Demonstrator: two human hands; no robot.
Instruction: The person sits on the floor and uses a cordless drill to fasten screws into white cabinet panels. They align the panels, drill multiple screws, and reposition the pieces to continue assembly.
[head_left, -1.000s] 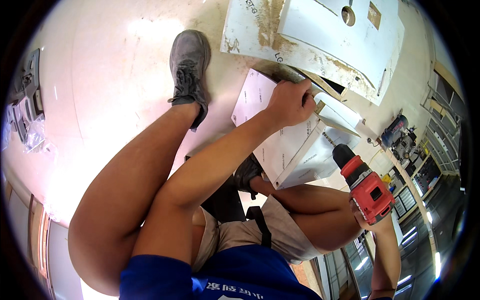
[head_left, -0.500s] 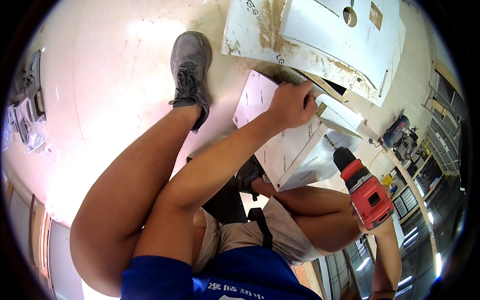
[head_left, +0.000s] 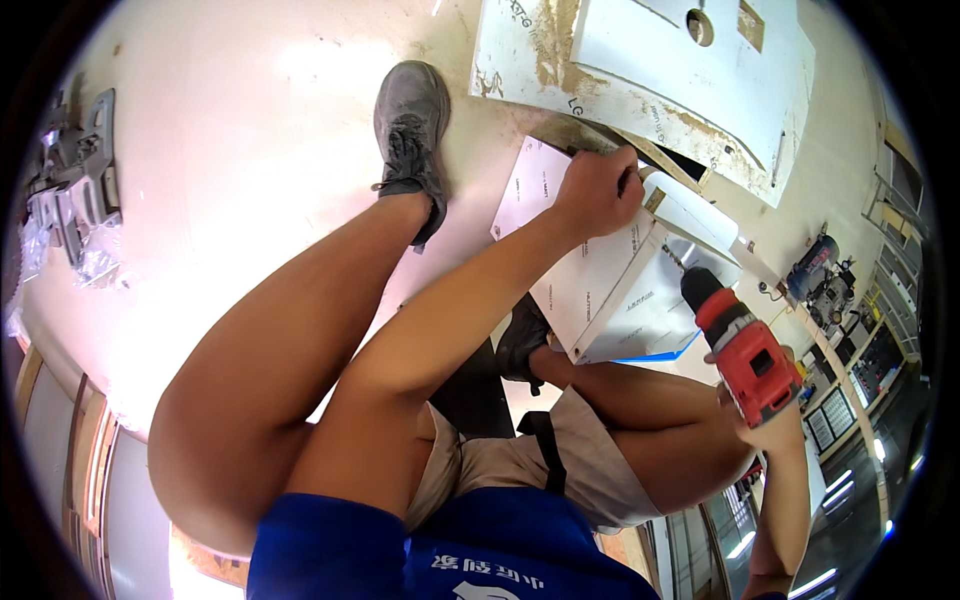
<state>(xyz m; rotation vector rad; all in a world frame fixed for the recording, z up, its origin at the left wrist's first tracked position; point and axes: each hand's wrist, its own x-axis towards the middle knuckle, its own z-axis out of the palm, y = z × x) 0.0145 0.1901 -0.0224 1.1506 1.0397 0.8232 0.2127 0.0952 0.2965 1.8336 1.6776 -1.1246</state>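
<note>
While the left hand (head_left: pixel 597 192) fingers press shut on a white panel (head_left: pixel 590 280), right hand (head_left: pixel 775 425) fingers grip a red drill (head_left: pixel 742 345) — clear of it.

White flat carton (head_left: pixel 600 290) on the floor is the landmark: rectangular, white faces with small grey print, a blue edge showing at its lower right corner. Left hand (head_left: pixel 597 190) rests closed on its upper edge. Beyond the carton, toward the top of the view: larger white cardboard sheet (head_left: pixel 530 55), flattened, brown stains and torn patches, grey lettering along its edge. On top of that sheet, a white panel (head_left: pixel 690 70) with a round hole and a small brown square tape patch (head_left: pixel 750 18) near its far corner. No screens visible.
</note>
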